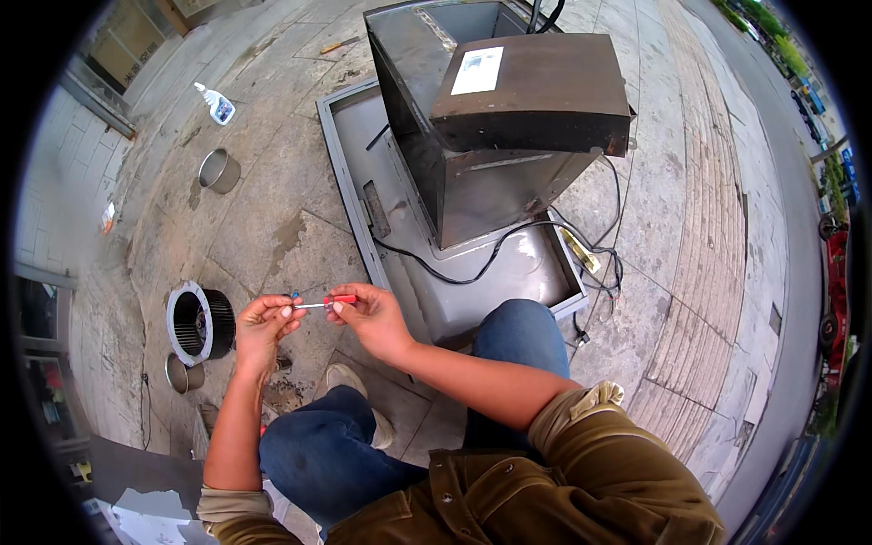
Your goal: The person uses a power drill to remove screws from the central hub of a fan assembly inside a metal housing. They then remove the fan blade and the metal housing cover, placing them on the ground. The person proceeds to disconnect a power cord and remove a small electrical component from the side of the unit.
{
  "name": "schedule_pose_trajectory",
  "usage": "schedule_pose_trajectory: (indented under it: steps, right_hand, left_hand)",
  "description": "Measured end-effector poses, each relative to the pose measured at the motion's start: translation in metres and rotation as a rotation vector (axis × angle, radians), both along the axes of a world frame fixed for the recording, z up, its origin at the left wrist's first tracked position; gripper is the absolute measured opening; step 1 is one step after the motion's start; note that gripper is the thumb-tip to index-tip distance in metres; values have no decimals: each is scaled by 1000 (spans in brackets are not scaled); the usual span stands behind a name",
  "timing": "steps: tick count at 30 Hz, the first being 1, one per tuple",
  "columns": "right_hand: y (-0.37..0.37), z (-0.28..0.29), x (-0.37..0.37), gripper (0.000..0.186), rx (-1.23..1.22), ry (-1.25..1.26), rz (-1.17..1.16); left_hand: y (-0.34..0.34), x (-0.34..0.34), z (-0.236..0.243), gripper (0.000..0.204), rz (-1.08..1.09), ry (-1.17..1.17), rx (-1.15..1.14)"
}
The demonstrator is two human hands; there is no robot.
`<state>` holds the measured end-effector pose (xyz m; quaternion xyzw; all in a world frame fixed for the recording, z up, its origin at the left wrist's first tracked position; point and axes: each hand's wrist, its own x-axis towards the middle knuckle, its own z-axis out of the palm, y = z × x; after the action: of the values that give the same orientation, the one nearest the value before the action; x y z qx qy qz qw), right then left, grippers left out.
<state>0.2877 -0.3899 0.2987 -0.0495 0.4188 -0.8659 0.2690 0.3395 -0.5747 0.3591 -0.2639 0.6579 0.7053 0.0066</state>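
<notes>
In front of my knees, my right hand grips a small screwdriver by its red handle, the thin metal shaft pointing left. My left hand pinches the far end of that shaft between thumb and fingers. A tiny blue spot shows at those fingertips; what it is I cannot make out. Beyond my hands and to the right, a dark metal range hood housing stands upturned on its wide grey panel. A black blower wheel with a pale rim sits on the ground left of my left hand.
Black cable runs across the panel to a plug on the paving. A yellow-green piece lies at the panel's right edge. Two metal cups and a spray bottle stand at left. An orange-handled tool lies farther off.
</notes>
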Motion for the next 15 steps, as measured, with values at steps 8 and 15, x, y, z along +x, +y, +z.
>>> schedule_pose_trajectory:
  steps: [8, 15]
  right_hand:
    - [43, 27, -11, 20, -58, 10, -68]
    - [80, 39, -22, 18, -275, -301, -22]
  left_hand:
    - [49, -26, 40, 9, -99, 41, -126]
    - [91, -49, 87, 61, -287, 67, -348]
